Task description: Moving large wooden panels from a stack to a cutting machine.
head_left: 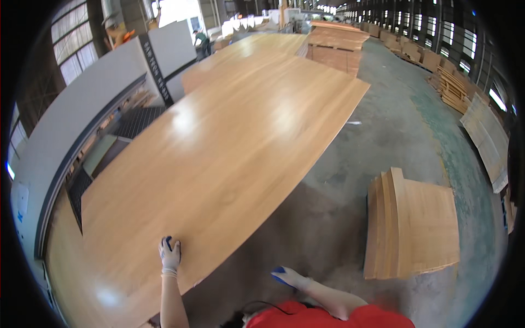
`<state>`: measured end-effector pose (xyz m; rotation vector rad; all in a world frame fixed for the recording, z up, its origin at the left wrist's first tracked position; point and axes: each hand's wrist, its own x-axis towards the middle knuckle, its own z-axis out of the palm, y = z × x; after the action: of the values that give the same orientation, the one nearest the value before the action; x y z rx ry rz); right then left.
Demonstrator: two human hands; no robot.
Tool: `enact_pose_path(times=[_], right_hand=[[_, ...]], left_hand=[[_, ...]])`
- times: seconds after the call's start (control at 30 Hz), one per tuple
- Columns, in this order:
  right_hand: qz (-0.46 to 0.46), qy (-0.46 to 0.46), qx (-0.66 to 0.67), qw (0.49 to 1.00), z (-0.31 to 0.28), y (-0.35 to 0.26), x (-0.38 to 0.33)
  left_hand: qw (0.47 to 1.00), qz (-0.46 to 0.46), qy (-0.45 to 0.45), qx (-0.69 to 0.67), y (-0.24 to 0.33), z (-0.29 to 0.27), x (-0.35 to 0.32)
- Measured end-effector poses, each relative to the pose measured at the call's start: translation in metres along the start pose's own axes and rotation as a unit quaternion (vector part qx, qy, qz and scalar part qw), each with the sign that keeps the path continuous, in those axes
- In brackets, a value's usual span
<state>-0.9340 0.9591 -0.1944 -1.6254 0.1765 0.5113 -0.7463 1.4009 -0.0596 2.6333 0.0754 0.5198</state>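
Wood veneer: we see a large, glossy, honey-coloured rectangular wood sheet (219, 158) lying flat on top of a stack of like sheets, next to a long grey-and-white machine housing (71, 126) on our left.
Long axis: the sheet runs from the near left, by our hands, to the far right; its far corner points toward the far stacks of the hall.
Left hand: our left hand (169, 254), in a white glove with blue tips, rests flat on the sheet's near edge, fingers spread on top. We cannot tell whether any fingers curl under the edge.
Right hand: our right hand (290, 277), gloved alike, hangs over the grey concrete floor (383, 136), well apart from the sheet, touching nothing, fingers loosely extended.
Stacks: a small pile of short tan wood boards (413, 227) lies on the floor to the right, fanned at its left side. Further brown sheet stacks (333, 41) stand beyond the sheet.
Hidden or unclear: the sheet's near-left corner merges with the sheets beneath it; the stack's depth is not visible. Our red shirt (328, 318) is cut off at the lower edge. Pale boards (486, 139) along the right wall bend near the rim.
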Motion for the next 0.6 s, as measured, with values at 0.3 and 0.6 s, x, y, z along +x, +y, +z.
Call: enact_pose_path(times=[0.3,0.6], right_hand=[[0.074,0.220,0.203,0.951,-0.360,0.029,-0.060],[-0.185,0.279,0.163,0.928,-0.594,-0.188,0.152]], left_hand=[[0.985,-0.121,0.066,0.104,0.117,0.105,0.036],[0.944,-0.241,0.102,0.201,0.168,0.144,0.059]])
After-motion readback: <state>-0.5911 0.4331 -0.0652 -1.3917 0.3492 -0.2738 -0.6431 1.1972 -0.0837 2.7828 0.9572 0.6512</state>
